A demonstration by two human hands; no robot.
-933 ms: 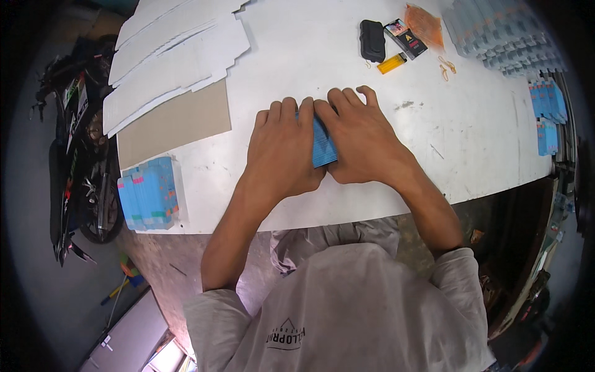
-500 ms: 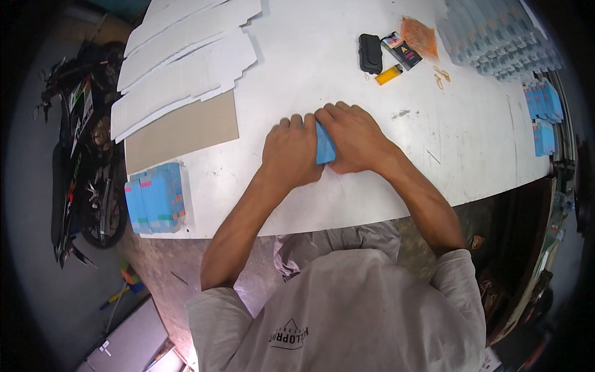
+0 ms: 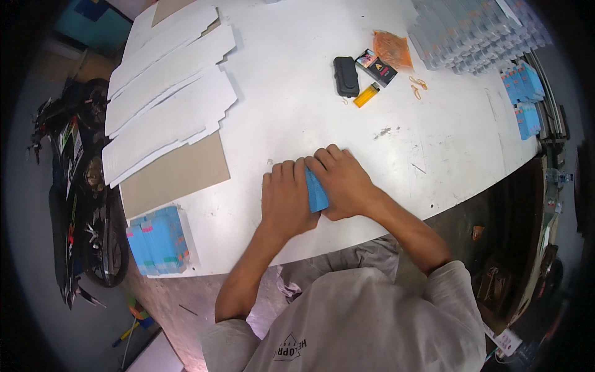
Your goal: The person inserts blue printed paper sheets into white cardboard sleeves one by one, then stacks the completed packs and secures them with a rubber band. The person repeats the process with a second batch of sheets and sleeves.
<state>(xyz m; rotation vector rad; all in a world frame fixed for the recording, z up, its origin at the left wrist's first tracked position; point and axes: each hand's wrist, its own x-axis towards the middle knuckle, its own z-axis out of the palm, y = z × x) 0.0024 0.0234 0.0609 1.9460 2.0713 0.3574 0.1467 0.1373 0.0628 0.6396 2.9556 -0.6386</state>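
Observation:
Near the table's front edge, my left hand [image 3: 287,199] and my right hand [image 3: 346,185] are side by side, both closed around a small blue bundle [image 3: 317,191]. Only a narrow strip of its blue, flat-looking side shows between them. My fingers curl over its far end, and my palms hide the rest, so I cannot tell exactly what it is. To the left of my left hand, a block of blue packs [image 3: 158,242] stands close together at the table corner.
White cut sheets [image 3: 167,127] overlap at the left above a brown board [image 3: 176,177]. Farther off lie a black case [image 3: 346,77], a yellow lighter [image 3: 367,96], a small dark box [image 3: 378,68] and an orange bag [image 3: 393,49]. Clear plastic cases [image 3: 477,37] are stacked at the far right.
The view has shifted, so the table and its things sit lower in the picture. My hands are slightly nearer the front edge, still around the blue bundle.

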